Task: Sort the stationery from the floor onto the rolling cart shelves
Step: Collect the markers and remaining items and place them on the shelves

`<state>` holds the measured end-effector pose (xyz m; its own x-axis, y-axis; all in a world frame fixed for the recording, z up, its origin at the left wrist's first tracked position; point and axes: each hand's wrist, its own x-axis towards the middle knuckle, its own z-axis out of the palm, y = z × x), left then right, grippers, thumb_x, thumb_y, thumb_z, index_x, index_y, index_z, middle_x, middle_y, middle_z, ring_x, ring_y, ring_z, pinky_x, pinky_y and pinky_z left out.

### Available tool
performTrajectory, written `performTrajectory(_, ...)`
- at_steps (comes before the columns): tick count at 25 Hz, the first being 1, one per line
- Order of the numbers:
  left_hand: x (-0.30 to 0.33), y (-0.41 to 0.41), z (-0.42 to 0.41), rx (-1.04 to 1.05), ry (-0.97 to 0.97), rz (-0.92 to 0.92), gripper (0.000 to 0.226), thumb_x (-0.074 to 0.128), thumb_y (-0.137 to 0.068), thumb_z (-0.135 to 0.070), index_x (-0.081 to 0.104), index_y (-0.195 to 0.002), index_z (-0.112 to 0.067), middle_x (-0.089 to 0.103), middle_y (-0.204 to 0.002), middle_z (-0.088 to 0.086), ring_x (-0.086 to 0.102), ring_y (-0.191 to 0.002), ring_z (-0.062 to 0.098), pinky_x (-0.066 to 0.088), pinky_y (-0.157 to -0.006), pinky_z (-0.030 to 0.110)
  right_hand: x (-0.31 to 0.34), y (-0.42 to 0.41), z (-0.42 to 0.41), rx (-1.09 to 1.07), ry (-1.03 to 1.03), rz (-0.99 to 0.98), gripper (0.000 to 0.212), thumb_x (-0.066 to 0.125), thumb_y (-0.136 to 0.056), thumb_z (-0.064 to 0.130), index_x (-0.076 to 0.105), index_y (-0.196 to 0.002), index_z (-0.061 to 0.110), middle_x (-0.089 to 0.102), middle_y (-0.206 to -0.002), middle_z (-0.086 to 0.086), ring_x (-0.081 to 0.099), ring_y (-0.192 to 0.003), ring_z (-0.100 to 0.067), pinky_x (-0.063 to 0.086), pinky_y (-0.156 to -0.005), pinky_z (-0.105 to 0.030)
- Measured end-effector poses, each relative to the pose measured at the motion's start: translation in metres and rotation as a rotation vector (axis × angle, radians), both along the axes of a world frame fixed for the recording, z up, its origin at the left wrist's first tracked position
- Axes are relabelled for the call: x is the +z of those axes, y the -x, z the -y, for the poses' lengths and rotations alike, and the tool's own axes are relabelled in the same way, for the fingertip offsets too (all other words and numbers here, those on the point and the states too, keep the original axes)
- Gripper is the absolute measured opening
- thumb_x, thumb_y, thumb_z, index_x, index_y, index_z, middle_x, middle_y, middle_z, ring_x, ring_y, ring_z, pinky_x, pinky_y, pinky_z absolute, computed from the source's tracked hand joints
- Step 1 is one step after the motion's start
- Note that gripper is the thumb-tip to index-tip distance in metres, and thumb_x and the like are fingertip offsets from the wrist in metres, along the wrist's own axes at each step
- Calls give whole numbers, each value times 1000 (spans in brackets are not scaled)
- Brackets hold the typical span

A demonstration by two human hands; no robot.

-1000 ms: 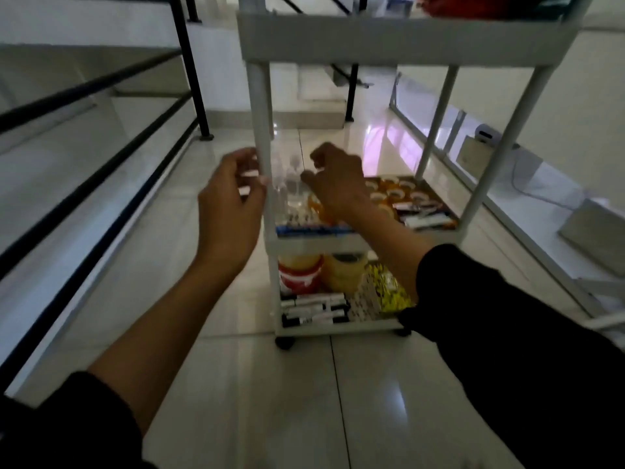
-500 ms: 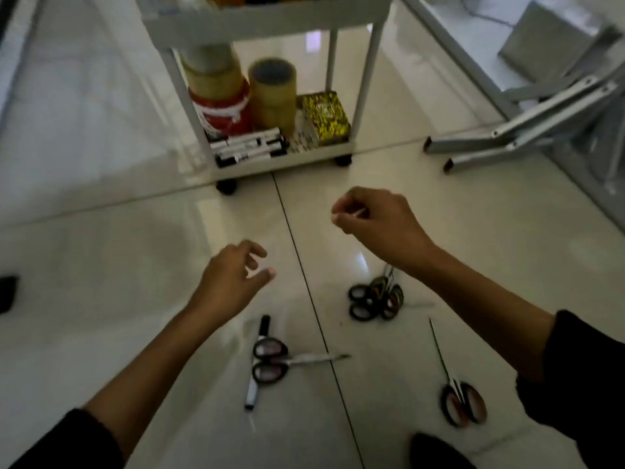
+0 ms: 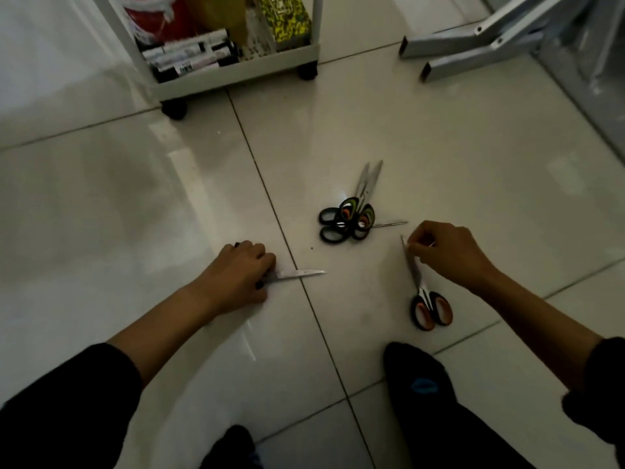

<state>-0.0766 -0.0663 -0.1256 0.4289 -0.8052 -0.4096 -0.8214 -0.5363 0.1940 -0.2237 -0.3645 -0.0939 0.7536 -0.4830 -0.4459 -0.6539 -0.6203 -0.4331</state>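
Observation:
My left hand (image 3: 241, 275) covers the handles of a pair of scissors on the tiled floor, fingers curled over them; only the blade (image 3: 297, 273) sticks out to the right. A black marker tip (image 3: 237, 245) peeks out behind that hand. My right hand (image 3: 446, 252) pinches the blade tip of orange-handled scissors (image 3: 431, 308), whose handles lie on the floor. A pile of several scissors (image 3: 348, 220) lies between the hands, farther out. The white rolling cart (image 3: 236, 72) stands at the top left, its bottom shelf holding markers (image 3: 189, 55), tape rolls and a yellow box.
Grey metal legs of a folded frame (image 3: 473, 49) lie on the floor at the top right. My two feet in dark socks (image 3: 419, 384) stand at the bottom. Cart wheels (image 3: 174, 108) rest on the tiles.
The view dropped from the cart to the floor. Both hands came down: the left onto the black-handled scissors, the right onto the blade of the orange-handled scissors.

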Motion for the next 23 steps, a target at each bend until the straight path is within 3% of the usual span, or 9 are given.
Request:
performTrajectory(5,22,-1,46,434,268,-347,16,51,-92,-29,45,-87,-15,49,-72,-3,45,-65,12,31,-54,26,-14,34,11,-76,24,-155,21,61,-88,37,61,-92,16,65,-92,-2,56,-79,-16,45,-66,-29)
performTrajectory(8,32,-10,104,558,373,-330,34,56,-90,-43,42,-82,-13,48,-68,0,44,-61,14,31,-53,29,-22,45,7,-64,74,-251,38,60,-83,56,55,-90,18,60,-87,1,58,-78,-18,47,-65,-32)
performTrajectory(11,21,-14,164,558,329,-261,50,61,-81,-58,45,-94,-12,53,-86,5,53,-78,22,35,-55,30,-29,45,2,-82,133,-252,41,61,-81,57,51,-91,19,56,-88,1,57,-80,-20,43,-61,-31)
performTrajectory(13,8,-12,189,623,251,-267,65,65,-75,-63,46,-109,-11,51,-111,12,53,-99,29,44,-71,34,-33,43,1,-88,123,-217,32,61,-84,49,53,-92,19,58,-93,1,57,-81,-20,42,-62,-30)
performTrajectory(15,-2,-9,199,654,137,-217,76,68,-70,-65,46,-118,-10,48,-122,13,50,-110,32,46,-86,40,-35,40,-1,-73,132,-195,24,59,-86,43,56,-94,20,60,-96,1,57,-83,-20,42,-64,-30)
performTrajectory(20,-7,-13,210,621,31,-188,53,67,-76,-50,56,-111,-12,59,-117,12,54,-109,31,45,-84,35,-33,33,-7,-107,151,-122,26,56,-85,45,54,-89,19,59,-84,3,56,-74,-16,45,-61,-30)
performTrajectory(23,-7,-20,208,587,30,-246,45,66,-77,-49,60,-102,-13,62,-106,10,57,-98,28,44,-72,31,-33,20,-7,-260,31,-14,22,59,-86,41,53,-91,20,59,-82,3,58,-75,-16,49,-68,-33)
